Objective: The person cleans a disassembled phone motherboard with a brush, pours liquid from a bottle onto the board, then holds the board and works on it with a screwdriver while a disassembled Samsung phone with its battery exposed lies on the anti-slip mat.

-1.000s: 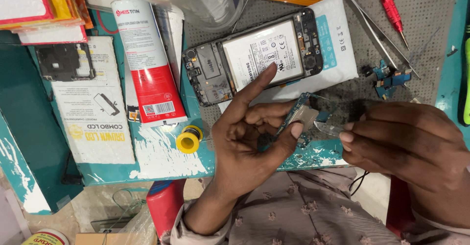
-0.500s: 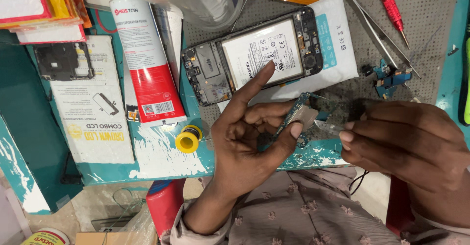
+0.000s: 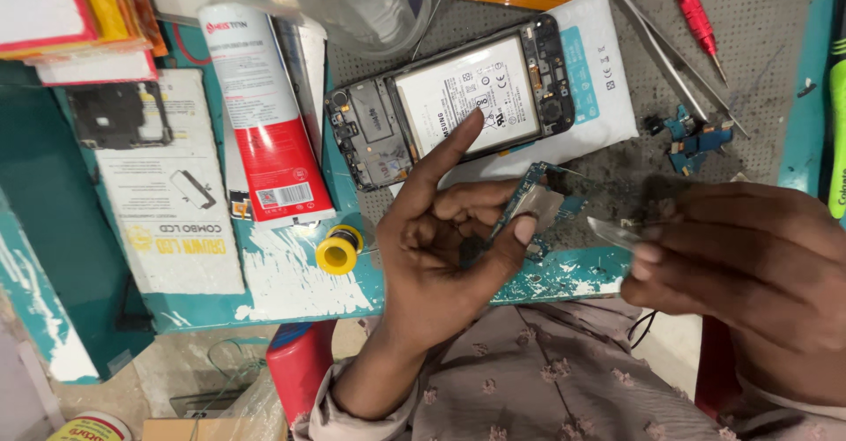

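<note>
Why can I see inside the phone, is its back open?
Yes, open. The phone lies on the table with its back cover off: the white battery and dark inner parts show. The left hand holds a small circuit board.

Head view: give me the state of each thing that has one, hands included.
Phone: back cover off, battery exposed, lying flat on the bench.
Circuit board: out of the phone, pinched in the left hand.
Right hand: pinching a small metal piece at the board's edge.
Adhesive tube: lying flat.
Tweezers: lying unused.
</note>
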